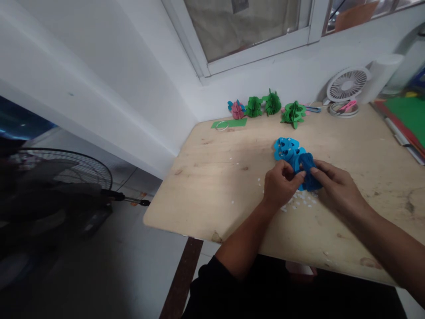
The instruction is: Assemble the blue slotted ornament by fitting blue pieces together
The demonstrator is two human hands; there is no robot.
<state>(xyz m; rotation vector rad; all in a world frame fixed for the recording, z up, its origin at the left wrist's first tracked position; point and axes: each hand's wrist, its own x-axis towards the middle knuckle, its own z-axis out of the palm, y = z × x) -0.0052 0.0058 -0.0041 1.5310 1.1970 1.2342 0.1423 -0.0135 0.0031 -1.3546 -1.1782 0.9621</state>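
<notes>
Both hands hold a blue paper cutout (308, 170) over the near middle of the table. The fingers of my left hand (280, 184) pinch its left edge, thumb toward the middle. My right hand (335, 184) grips the right side, its thumb pressed on the paper. Lighter blue cut-paper loops (286, 148) lie just beyond, touching or joined to the held piece; I cannot tell which. Small white paper bits (303, 199) are scattered on the wood below the hands.
Along the wall stand green paper ornaments (272, 103) and a pink and blue one (237, 109). A silver ring (222, 126) lies on a green strip (239, 122). Pink-handled scissors (348, 106), a small white fan (348, 84) and colored paper sheets (407, 117) occupy the right.
</notes>
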